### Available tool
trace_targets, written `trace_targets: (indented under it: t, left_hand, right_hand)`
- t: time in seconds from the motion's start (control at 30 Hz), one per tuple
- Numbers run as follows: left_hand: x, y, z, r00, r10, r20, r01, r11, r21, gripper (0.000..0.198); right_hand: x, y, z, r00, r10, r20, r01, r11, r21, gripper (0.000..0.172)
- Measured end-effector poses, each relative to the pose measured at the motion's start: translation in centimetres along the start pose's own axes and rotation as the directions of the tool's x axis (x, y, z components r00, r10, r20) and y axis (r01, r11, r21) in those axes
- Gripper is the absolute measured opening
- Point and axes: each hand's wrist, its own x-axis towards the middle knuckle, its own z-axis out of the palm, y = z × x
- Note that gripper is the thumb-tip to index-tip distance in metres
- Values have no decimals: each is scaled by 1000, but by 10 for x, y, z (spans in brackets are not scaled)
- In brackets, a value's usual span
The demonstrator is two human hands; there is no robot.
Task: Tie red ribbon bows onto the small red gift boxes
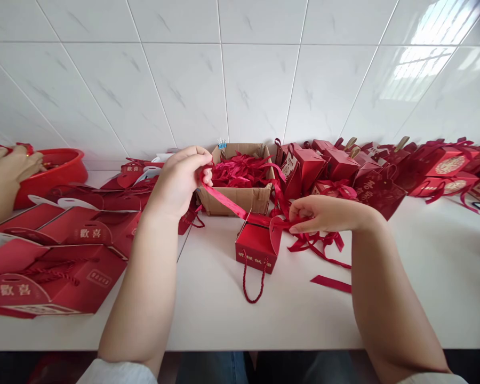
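I seem to be in a small packing workshop — red gift boxes (342,162) crowd the right of the frame, and a carton (240,201) of ribbons (240,170) stands mid-frame. Another person's hand (14,165) shows at far left.

We find one small red box (253,244), gold-lettered, sitting on the table (212,304), its twisted cord handle (253,302) looped toward us. We note a red ribbon (224,201) drawn across the box top, rising leftward.

Near tabletop (300,320) leaves room (carton (253,197) blocks behind the small box (256,240)).
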Motion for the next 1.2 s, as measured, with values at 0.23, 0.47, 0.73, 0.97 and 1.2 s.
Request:
trace_targets:
  t: [0.23, 0.47, 0.73, 0.97, 1.2]
  left_hand:
    - [-3, 10, -7, 995, 101, -14, -102, 992, -78, 14]
    - [-5, 14, -10, 978, 178, -106, -193, 968, -159, 8]
    - [-4, 13, -15, 944, 279, -175, -309, 935, -173, 6]
    - [-5, 15, -17, 939, 286, -191, -320, 931, -175, 7]
    - [-13, 21, -8, 953, 281, -116, -301, 924, -234, 11]
  right_hand:
    - [-4, 19, -5, 991, 90, -97, -92, 996, -14, 59]
    - [-22, 25, -12, 992, -11, -127, 31, 987, 158, 57]
    - [-38, 12, -17, 934, -173, -311, 295, 866, 404, 44]
    - [-35, 16, -14, 849, -247, -467, 492, 690, 531, 39]
    - [-27, 12, -12, 812, -117, -572, 548, 488, 679, 25]
